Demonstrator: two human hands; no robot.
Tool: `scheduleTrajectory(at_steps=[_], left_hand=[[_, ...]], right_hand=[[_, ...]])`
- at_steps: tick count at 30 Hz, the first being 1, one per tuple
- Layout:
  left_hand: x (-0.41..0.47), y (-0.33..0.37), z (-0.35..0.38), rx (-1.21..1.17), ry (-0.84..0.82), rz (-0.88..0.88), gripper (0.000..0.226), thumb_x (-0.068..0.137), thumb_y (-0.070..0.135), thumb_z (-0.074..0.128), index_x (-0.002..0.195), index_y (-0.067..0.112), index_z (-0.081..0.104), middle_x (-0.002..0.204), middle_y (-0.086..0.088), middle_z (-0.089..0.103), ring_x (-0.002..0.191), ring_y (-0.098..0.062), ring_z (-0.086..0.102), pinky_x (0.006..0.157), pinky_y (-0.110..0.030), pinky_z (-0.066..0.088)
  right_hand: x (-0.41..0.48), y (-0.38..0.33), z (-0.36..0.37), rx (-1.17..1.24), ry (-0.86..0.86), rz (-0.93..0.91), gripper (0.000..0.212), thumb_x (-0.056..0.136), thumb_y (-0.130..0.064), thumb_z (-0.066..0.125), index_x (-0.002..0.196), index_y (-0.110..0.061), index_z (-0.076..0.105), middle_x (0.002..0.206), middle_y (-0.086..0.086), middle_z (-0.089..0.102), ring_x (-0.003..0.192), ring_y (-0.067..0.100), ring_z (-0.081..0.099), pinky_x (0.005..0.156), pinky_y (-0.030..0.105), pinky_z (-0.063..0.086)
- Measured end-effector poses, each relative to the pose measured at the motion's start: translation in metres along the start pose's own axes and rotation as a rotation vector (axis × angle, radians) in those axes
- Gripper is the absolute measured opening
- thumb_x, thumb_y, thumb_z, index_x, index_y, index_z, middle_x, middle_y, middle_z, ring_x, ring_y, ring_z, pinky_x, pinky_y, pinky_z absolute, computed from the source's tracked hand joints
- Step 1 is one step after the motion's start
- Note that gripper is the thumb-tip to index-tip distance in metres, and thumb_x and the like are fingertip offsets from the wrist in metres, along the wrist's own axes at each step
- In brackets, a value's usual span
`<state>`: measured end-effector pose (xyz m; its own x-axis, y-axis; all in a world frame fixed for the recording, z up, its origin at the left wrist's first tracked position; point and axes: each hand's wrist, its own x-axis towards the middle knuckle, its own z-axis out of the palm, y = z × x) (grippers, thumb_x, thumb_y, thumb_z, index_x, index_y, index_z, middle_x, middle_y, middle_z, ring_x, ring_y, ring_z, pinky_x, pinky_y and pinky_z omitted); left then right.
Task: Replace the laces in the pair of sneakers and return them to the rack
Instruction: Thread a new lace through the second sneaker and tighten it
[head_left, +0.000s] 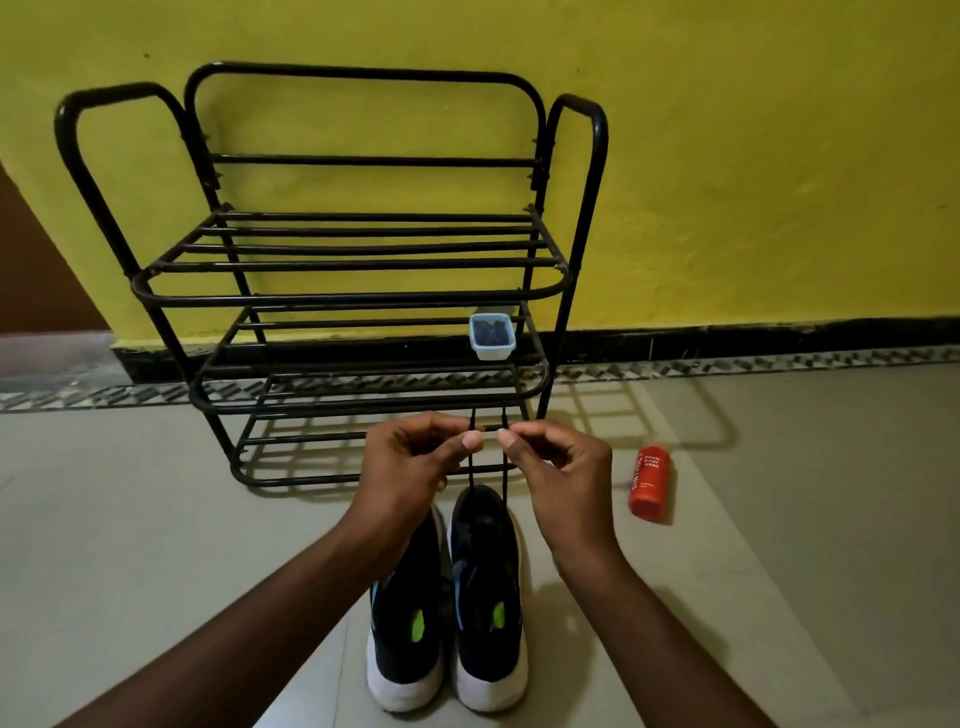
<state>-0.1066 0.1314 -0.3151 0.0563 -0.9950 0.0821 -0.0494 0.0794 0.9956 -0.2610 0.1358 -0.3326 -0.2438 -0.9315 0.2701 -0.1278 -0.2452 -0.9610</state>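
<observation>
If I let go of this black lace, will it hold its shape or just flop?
Probably flops: the lace runs straight from the sneaker only because the left hand and right hand pinch it taut. Its short tips standing above each grip look stiffer. It is thin, so likely very light and apt to slip out.

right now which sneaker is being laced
The right sneaker, nearer the red bottle: the left hand and right hand pinch lace ends rising from it.

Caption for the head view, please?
Left hand and right hand each pinch one end of a black lace rising from a sneaker before the rack.
</observation>
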Motion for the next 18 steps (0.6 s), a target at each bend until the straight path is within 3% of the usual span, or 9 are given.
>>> scheduleTrajectory(at_steps=[5, 18], left_hand=[[-0.002, 0.001, 0.000, 0.000, -0.013, 0.012, 0.004, 0.084, 0.019, 0.078, 0.086, 0.015, 0.076, 0.075, -0.001, 0.074, 0.068, -0.009, 0.063, 0.059, -0.028, 0.045], [-0.005, 0.012, -0.002, 0.036, -0.004, -0.023, 0.005, 0.085, 0.018, 0.077, 0.085, 0.013, 0.077, 0.085, -0.002, 0.076, 0.081, -0.011, 0.071, 0.069, -0.028, 0.049]], right_hand=[[-0.001, 0.000, 0.000, 0.011, 0.013, 0.005, 0.013, 0.085, -0.015, 0.080, 0.085, -0.028, 0.077, 0.083, -0.006, 0.076, 0.084, 0.011, 0.072, 0.083, 0.047, 0.060], [-0.003, -0.002, 0.002, 0.003, -0.007, 0.005, 0.014, 0.083, -0.014, 0.082, 0.085, -0.027, 0.078, 0.086, -0.006, 0.076, 0.087, 0.008, 0.072, 0.082, 0.041, 0.060]])
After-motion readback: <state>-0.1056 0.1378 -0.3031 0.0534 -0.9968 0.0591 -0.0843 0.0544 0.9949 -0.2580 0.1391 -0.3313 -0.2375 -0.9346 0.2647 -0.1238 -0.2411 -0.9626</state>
